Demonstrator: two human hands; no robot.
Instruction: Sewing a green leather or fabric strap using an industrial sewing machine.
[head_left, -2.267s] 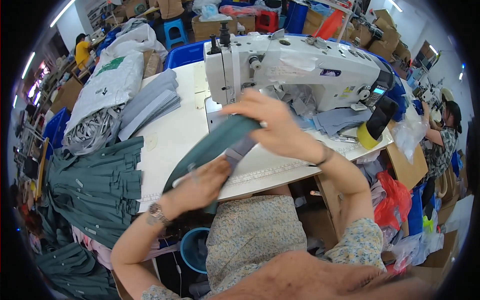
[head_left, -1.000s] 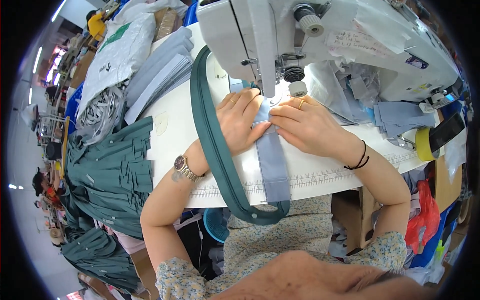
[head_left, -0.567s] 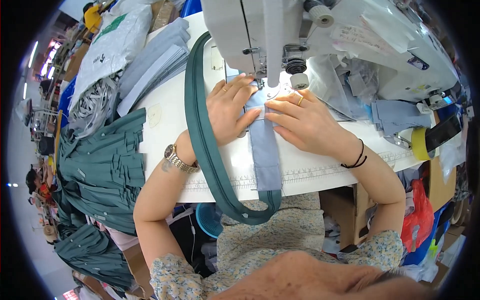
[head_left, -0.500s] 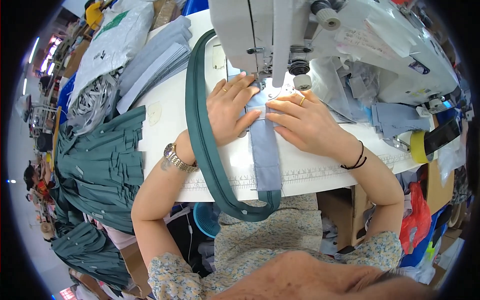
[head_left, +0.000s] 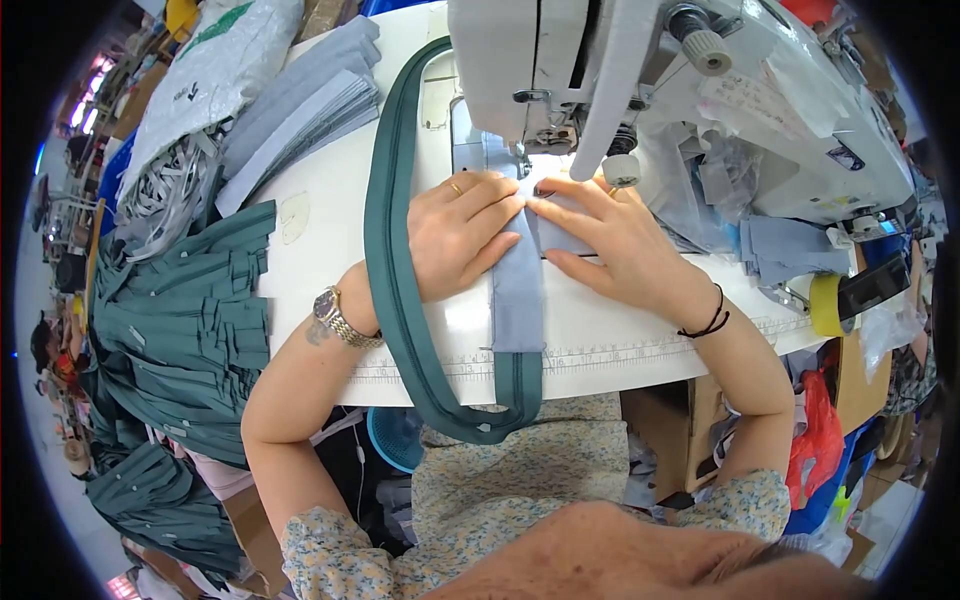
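Note:
A grey-blue fabric strip lies flat on the white table, its far part under the needle area of a sewing machine. A dark green zipper tape loops from beside the machine, round my left wrist, over the front edge and back to the strip's near end. My left hand lies on the strip's left edge, fingers stretched and close together, thumb pointing at the strip. From the right, my right hand rests its spread fingertips on the strip, just in front of the needle. Fingertips partly hide the fabric there.
Grey-blue strips are stacked at the far left, beside a white plastic bag. Many green zipper tapes hang over the left side. At right are a yellow tape roll and grey fabric pieces. A ruler runs along the front edge.
The grey-blue strip has slid away from me toward the needle, its near end pulling more zipper onto the table. My fingers have shifted slightly on it. The view has moved a little.

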